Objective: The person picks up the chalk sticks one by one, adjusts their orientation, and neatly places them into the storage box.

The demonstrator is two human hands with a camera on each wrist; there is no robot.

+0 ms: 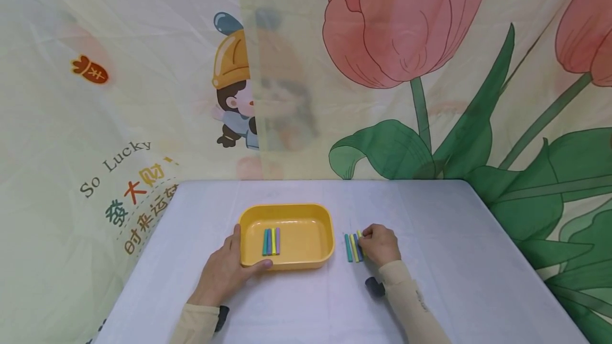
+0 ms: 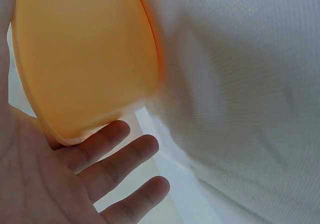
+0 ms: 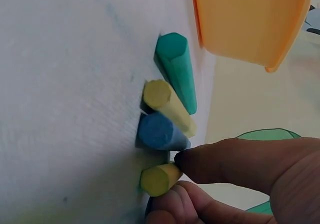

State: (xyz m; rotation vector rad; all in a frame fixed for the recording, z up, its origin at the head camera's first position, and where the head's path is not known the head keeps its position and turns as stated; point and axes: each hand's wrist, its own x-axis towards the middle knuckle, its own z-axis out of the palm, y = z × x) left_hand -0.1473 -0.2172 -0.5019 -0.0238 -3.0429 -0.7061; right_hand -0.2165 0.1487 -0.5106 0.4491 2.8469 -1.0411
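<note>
A yellow tray [image 1: 301, 265] stands on the white table. My left hand [image 1: 222, 269] holds its near left corner, thumb along the front wall and fingers at the left side; the left wrist view shows the fingers [image 2: 122, 159] against the tray wall [image 2: 87, 59]. Right of the tray, my right hand [image 1: 381, 243] pinches a yellow chalk stick [image 3: 156, 180] between thumb and fingers, its end low at the tabletop. Beside it lie a green chalk stick [image 3: 177, 67], a pale yellow chalk stick [image 3: 162, 97] and a blue chalk stick [image 3: 159, 130].
Inside the tray, toward its left, several chalk sticks lie side by side, among them a teal chalk stick [image 1: 265, 242] and a purple chalk stick [image 1: 278, 241]. The white tablecloth [image 1: 306, 307] reaches back to a printed curtain [image 1: 296, 68] with tulips.
</note>
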